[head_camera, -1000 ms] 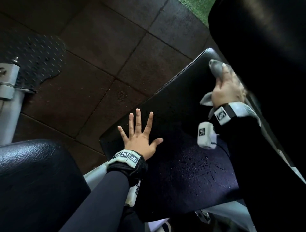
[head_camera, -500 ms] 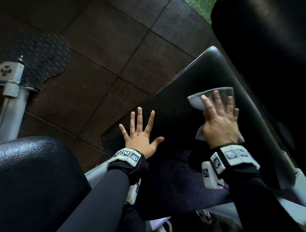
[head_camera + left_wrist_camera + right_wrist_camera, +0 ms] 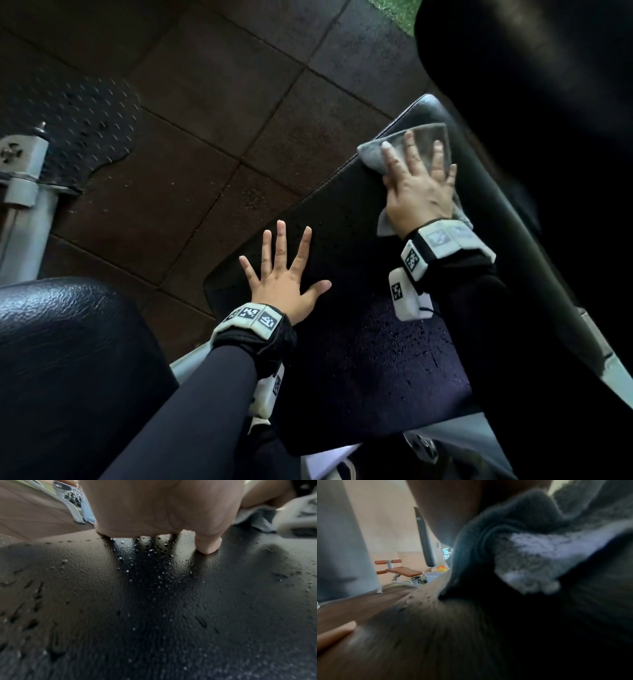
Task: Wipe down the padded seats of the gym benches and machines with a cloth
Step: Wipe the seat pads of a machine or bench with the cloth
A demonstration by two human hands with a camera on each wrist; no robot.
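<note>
A black padded seat (image 3: pixel 359 342) slopes away from me, wet with fine droplets (image 3: pixel 154 574). My left hand (image 3: pixel 284 274) lies flat on its near left part, fingers spread straight, thumb (image 3: pixel 207 545) pressing the vinyl. My right hand (image 3: pixel 418 185) presses a grey cloth (image 3: pixel 373 150) flat against the seat's far end, fingers straight on top of it. The cloth (image 3: pixel 539 550) bunches under the palm in the right wrist view, which is blurred. The cloth's near corner (image 3: pixel 385 224) sticks out beside the wrist.
A black backrest pad (image 3: pixel 531 102) rises at the right, close to my right arm. Another black pad (image 3: pixel 68 359) sits at the lower left. A grey metal post (image 3: pixel 24 192) stands at the left on dark rubber floor tiles (image 3: pixel 205 102). An orange bench (image 3: pixel 402 571) stands far off.
My right hand came down from the backrest edge onto the seat, flattened on the cloth, then slid it toward the seat's far end. The left hand stayed put.
</note>
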